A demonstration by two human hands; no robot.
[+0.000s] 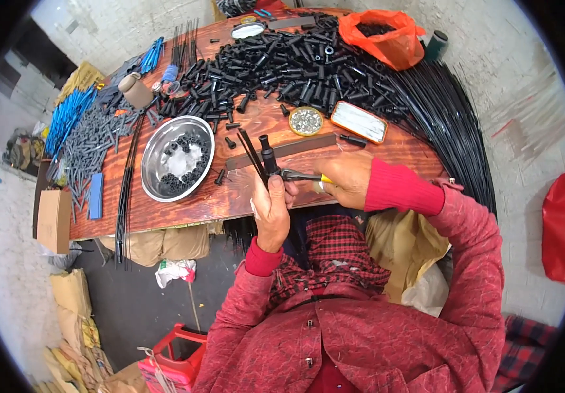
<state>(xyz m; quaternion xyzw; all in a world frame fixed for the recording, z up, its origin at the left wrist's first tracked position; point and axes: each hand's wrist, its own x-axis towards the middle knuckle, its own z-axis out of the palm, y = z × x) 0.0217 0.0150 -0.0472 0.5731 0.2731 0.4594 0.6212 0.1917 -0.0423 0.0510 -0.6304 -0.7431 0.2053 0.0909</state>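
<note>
My left hand (271,208) holds a small black tube piece (267,154) upright together with a few thin black rods (252,152) at the table's front edge. My right hand (343,178) grips pliers with a yellow handle (303,175); their jaws touch the base of the black piece. Both sleeves are red. A large heap of black tube pieces (295,65) covers the far part of the wooden table (230,196).
A steel bowl (178,157) with black rings sits left of my hands. A round tin of small metal bits (306,121), an oblong tin (359,121), an orange bag (384,36), a bundle of long black rods (453,124) at right, and grey and blue pieces (83,131) at left.
</note>
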